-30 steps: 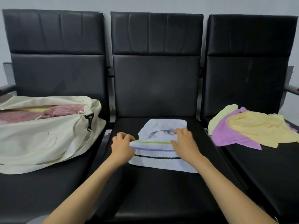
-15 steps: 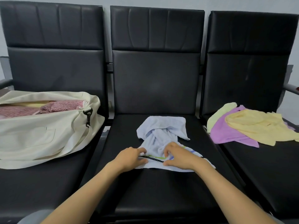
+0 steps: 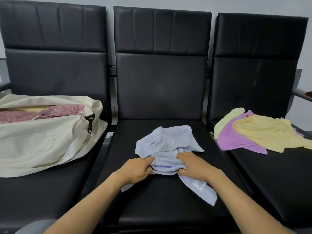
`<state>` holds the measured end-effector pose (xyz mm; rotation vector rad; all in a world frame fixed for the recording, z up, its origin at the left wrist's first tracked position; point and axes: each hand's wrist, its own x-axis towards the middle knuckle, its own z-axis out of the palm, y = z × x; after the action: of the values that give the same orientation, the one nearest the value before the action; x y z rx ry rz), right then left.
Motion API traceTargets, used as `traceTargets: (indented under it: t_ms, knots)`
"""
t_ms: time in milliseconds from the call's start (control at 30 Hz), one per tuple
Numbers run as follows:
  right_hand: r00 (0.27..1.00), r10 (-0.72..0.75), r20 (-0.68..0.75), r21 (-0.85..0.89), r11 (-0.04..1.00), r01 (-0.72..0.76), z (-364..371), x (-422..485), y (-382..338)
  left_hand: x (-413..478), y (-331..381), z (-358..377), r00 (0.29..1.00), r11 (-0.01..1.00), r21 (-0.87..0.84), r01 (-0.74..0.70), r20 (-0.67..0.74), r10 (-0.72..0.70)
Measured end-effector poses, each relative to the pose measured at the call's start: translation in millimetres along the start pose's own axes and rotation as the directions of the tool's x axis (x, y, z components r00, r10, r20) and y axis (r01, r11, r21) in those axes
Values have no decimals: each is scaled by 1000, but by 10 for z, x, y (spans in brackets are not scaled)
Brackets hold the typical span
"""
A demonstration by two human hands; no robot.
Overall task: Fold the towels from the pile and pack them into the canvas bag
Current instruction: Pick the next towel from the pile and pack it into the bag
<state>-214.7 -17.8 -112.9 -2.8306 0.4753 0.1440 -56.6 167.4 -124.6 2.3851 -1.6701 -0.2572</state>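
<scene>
Black seats (image 3: 160, 208) are carrying everything. Towel (image 3: 167, 142) is lying crumpled on the middle one, with bag (image 3: 42, 146) at 9 o'clock and pile (image 3: 261, 132) at 3 o'clock. Left grip (image 3: 136, 169) and right grip (image 3: 194, 164) are both pinching its bunched near fold. Judged light, limp, non-slip; corners are offering the best hold. Against half a second ago, the striped hem is now lying hidden and one corner is trailing toward 5 o'clock.

Soft, even, fairly dim indoor light; faint sheen on the black chair backs (image 3: 162, 85). Wide-angle bending bows the frame edges; detail is slightly soft.
</scene>
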Motion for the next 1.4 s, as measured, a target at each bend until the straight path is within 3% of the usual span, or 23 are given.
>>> traceTargets:
  t_ms: [167, 267, 367, 433, 500, 567, 633, 700, 767, 833, 867, 900, 933, 1000, 1033, 1067, 1100, 1167, 1233, 1333, 1400]
  knots:
    - [996, 68, 54, 44, 997, -70, 1, -54, 81, -21, 80, -72, 988, 993, 15, 114, 106, -115]
    - [997, 53, 50, 35, 998, -55, -19, -85, 62, 14, 94, -40, 992, 988, 90, 123, -27, -121]
    - [999, 27, 19, 55, 998, -28, -10, -100, 38, 7, 124, 29, 992, 995, 94, 26, -122, -14]
    - [998, 2, -55, 67, 998, 2, -33, -126, 10, -29, 150, 54, 988, 999, -36, -1, -156, -5]
    - [989, -53, -135, 15, 998, 56, -40, -158, -3, -87, 220, -2, 968, 950, -310, 36, -225, -110]
    - [942, -182, -281, -81, 983, 165, -17, -178, -40, -109, 279, -96, 923, 857, -516, 4, -328, -202]
    - [878, -252, -407, -160, 966, 203, 22, -181, -97, -129, 290, -206, 875, 819, -573, -18, -405, -264]
    - [882, -101, -460, -126, 991, 48, -54, -211, -148, -166, 287, -333, 869, 772, -635, 14, -375, -324]
    - [877, 68, -475, -49, 993, -104, -206, -210, -164, -127, 312, -419, 881, 632, -772, 68, -251, -401]
    - [846, 202, -493, 238, 967, -92, -506, -234, -287, -119, 391, -597, 893, 458, -887, 49, -167, -419]
    - [834, 265, -484, 390, 919, -65, -682, -241, -350, -117, 441, -714, 904, 444, -896, 14, -178, -388]
    - [833, 306, -461, 491, 870, -47, -868, -251, -406, -115, 473, -851, 924, 497, -868, 2, -189, -333]
    - [834, 324, -447, 538, 842, -38, -1039, -266, -434, -110, 494, -1002, 945, 614, -789, 9, -195, -264]
    - [839, 292, -460, 524, 852, -9, -1331, -347, -464, -136, 536, -1316, 972, 913, -397, 91, -163, -168]
    - [846, 258, -466, 499, 866, 10, -1440, -416, -478, -155, 549, -1456, 975, 979, -139, 148, -146, -168]
    - [858, 226, -461, 479, 878, 26, -1522, -486, -481, -176, 552, -1579, 972, 982, 45, 185, -154, -177]
    - [875, 192, -445, 466, 884, 43, -1585, -551, -474, -196, 549, -1688, 969, 974, 118, 194, -175, -172]
    - [910, 119, -397, 456, 886, 83, -1691, -674, -458, -245, 512, -1878, 969, 992, -8, 127, -211, -126]
    - [958, 42, -283, 453, 886, 95, -1790, -775, -469, -331, 492, -2012, 972, 941, -339, 19, -213, -96]
    - [997, 14, -79, 325, 946, 12, -1869, -870, -554, -474, 582, -2068, 984, 695, -712, -100, -175, -38]
    - [999, 40, -5, 216, 976, -38, -1895, -893, -613, -531, 663, -2081, 995, 537, -839, -89, -96, 15]
